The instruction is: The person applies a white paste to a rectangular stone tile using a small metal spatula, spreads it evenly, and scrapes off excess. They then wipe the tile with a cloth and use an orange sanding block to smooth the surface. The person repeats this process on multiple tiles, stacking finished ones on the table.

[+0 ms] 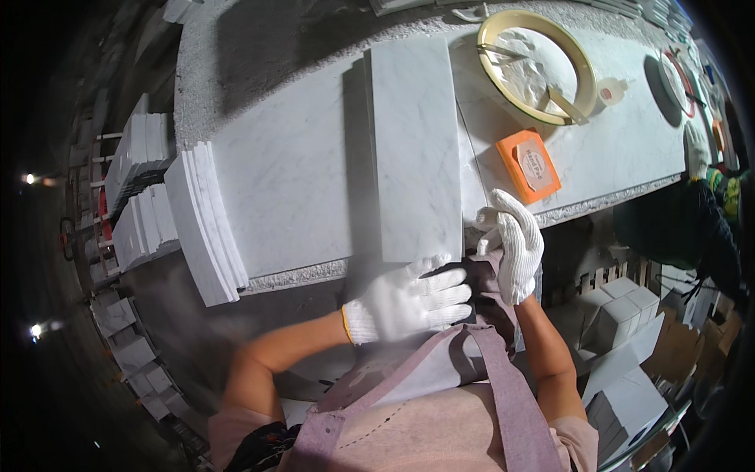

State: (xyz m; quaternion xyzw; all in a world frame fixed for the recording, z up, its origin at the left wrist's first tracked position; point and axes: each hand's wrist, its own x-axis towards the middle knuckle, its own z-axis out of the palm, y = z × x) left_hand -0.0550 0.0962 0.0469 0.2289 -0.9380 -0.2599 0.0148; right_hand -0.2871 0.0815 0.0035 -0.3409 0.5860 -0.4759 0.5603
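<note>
A long grey-white marble slab (417, 149) lies lengthwise on the worktable, its near end reaching the front edge. My left hand (409, 300), in a white knit glove, is just below that end with its fingers spread; the thumb is close to the slab's edge, and I cannot tell whether it touches. To the right of the slab, by the table's front edge, my right hand (515, 248) is raised in a matching glove. Its fingers are stretched out and slightly bent, with nothing seen in them. An orange block (515, 169) with a pale label lies just beyond it.
A yellow-rimmed basin (489, 75) of white paste with two scrapers stands at the far right, beside a small bottle (612, 91). White slabs (200, 228) lean in a stack at the table's left end. Boxes (621, 311) sit at lower right; another person's dark clothing (668, 228) shows beyond.
</note>
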